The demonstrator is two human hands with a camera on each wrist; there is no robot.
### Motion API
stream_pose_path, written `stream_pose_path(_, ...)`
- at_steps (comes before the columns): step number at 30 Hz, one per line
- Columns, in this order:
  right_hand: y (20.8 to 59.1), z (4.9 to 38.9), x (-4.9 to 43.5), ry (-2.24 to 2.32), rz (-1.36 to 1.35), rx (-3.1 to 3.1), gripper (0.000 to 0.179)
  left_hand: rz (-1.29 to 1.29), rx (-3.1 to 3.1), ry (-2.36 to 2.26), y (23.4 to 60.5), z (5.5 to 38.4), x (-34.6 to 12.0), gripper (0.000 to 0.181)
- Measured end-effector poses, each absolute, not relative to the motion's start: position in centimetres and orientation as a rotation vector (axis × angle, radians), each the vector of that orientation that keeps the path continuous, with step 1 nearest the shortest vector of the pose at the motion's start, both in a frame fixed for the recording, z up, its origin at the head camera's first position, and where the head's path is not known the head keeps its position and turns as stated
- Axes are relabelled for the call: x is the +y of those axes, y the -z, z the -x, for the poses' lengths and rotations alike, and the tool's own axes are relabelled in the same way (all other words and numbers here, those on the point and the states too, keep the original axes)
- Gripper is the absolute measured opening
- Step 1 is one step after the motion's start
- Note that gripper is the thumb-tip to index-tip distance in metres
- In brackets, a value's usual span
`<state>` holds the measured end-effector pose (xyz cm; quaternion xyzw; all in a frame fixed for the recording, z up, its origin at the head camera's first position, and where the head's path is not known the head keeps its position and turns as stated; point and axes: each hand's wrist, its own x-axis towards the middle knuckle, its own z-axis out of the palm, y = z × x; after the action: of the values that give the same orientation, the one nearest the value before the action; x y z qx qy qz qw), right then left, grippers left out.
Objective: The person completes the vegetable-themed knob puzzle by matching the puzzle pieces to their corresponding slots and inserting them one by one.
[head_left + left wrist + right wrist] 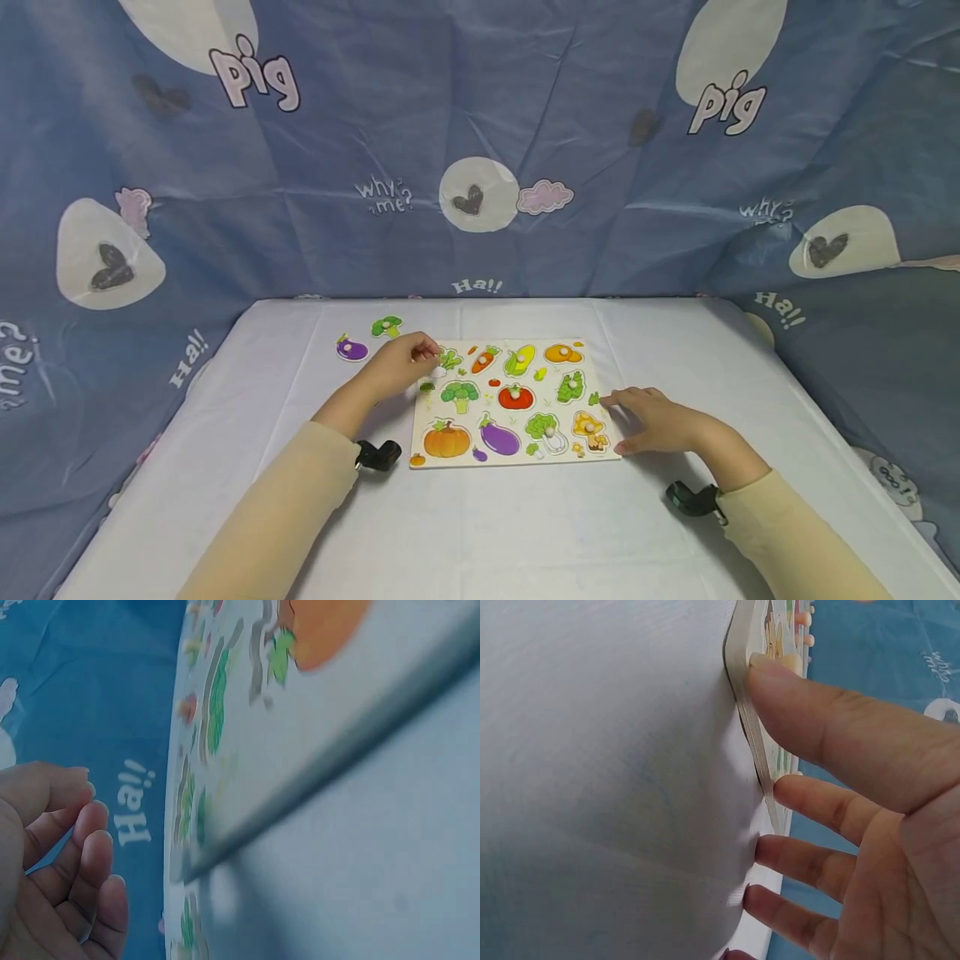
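Note:
A vegetable peg puzzle board [480, 461] lies on the white table. My left hand [405, 364] is raised over its upper left corner, fingers loosely curled; in the left wrist view nothing shows between the fingertips. Close by that hand are the radish-like green-leaf picture [450, 359] and the carrot piece [484, 360]. My right hand [660, 422] touches the board's right edge, with the thumb [787, 697] on the edge and the other fingers fairly straight along the side. An eggplant piece [352, 349] and a broccoli piece [387, 327] lie left of the board.
Knobbed pieces such as the tomato [516, 397], corn [520, 361] and mushroom [591, 432] sit in the board. The pumpkin [447, 442], broccoli [460, 395] and eggplant pictures [499, 437] show no knobs. A blue printed cloth [420, 258] hangs behind the table.

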<state>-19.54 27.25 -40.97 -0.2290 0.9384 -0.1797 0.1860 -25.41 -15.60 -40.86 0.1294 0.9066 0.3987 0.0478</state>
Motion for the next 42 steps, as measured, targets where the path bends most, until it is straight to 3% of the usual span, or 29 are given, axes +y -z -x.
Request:
stream_pose_path(20,41.0,19.4,27.1,0.507,0.623,2.645,0.08,-0.24,2.852,-1.16,42.0,23.5,-21.5,0.019)
stream_pose_path(42,41.0,19.4,27.2,0.489,0.646,2.647,0.08,-0.099,2.887,-1.033,42.5,21.6,-23.8,0.019)
